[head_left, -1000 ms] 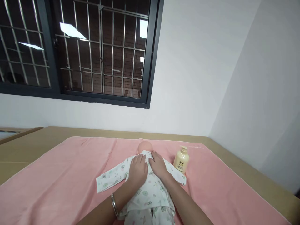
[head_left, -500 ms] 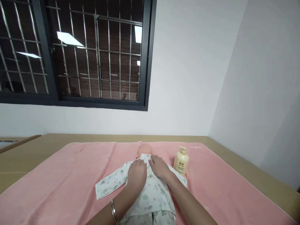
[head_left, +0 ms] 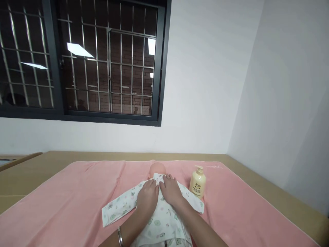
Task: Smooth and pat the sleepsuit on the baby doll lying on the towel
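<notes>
Left hand (head_left: 148, 196), right hand (head_left: 170, 190) kept flat on shirt (head_left: 159, 213) of doll (head_left: 157, 168), nothing grasped; placement barely changed, shirt apparently unshifted.

I see a pump bottle (head_left: 197, 181) standing on the pink blanket (head_left: 244, 212) across my worktop (head_left: 272, 194); ahead, a dark-framed window (head_left: 128, 79) shows metal bars (head_left: 109, 68), set in the white wall (head_left: 205, 75).

There is 1 left hand (head_left: 148, 197) and 1 right hand (head_left: 170, 190), making 2, plus 1 bracelet (head_left: 120, 236). There is 1 doll (head_left: 157, 168), 1 patterned top (head_left: 163, 216) with 2 sleeves (head_left: 121, 205), 1 pump bottle (head_left: 197, 182) and 1 pink cloth (head_left: 254, 209). The view also shows 1 wooden surface (head_left: 84, 156) and 1 window (head_left: 58, 61) with 2 panes (head_left: 127, 77).
</notes>
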Available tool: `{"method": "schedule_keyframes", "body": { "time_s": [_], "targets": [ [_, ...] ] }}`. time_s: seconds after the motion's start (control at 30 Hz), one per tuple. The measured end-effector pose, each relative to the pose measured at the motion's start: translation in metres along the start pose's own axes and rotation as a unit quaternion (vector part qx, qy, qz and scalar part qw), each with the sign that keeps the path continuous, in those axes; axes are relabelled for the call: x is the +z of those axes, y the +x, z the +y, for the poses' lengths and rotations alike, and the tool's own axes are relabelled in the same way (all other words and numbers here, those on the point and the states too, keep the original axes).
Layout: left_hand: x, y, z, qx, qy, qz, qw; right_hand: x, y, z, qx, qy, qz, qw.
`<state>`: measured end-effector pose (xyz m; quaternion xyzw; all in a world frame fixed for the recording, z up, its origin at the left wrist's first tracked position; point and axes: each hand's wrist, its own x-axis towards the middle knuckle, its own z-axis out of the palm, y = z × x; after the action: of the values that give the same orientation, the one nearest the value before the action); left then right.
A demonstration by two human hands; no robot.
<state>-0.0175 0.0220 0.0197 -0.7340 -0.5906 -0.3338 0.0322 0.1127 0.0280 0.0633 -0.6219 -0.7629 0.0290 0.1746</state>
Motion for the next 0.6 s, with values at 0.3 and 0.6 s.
{"method": "schedule_keyframes", "body": {
  "time_s": [0.3,0.6],
  "targets": [
    [0.008,0.008,-0.015,-0.066,-0.06,-0.02,0.996,-0.002,-0.006,-0.005,-0.011,-0.006,0.012,1.0],
    [0.009,0.005,-0.013,-0.066,-0.052,-0.002,0.996,0.008,-0.002,0.0,-0.015,-0.014,0.023,1.0]
  ]
}}
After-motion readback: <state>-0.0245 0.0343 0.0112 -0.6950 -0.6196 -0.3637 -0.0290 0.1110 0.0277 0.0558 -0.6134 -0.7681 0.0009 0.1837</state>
